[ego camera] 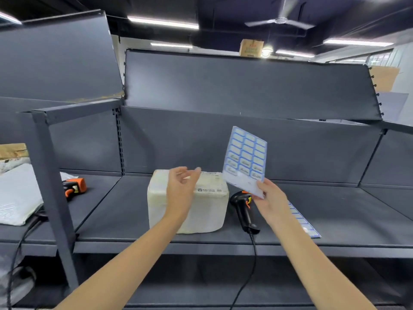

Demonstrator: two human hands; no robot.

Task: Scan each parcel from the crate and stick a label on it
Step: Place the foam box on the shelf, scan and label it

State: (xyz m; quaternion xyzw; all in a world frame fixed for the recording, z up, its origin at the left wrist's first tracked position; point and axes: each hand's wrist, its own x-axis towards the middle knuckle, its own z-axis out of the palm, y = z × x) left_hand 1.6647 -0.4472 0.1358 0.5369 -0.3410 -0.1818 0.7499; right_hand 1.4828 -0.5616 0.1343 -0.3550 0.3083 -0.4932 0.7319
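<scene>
One label sheet (pixel 245 157), writing unreadable

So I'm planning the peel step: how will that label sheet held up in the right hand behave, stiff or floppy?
The label sheet is probably floppy: the right hand pinches only its bottom edge, and it stands tilted with a slight curve. It looks thin and light, so it likely needs support from the left hand while peeling.

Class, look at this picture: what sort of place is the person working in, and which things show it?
Probably a warehouse or parcel-sorting room. Clues: dark metal shelving, a wrapped parcel bearing a printed label, a handheld barcode scanner, and a sheet of labels in the right hand.
</scene>
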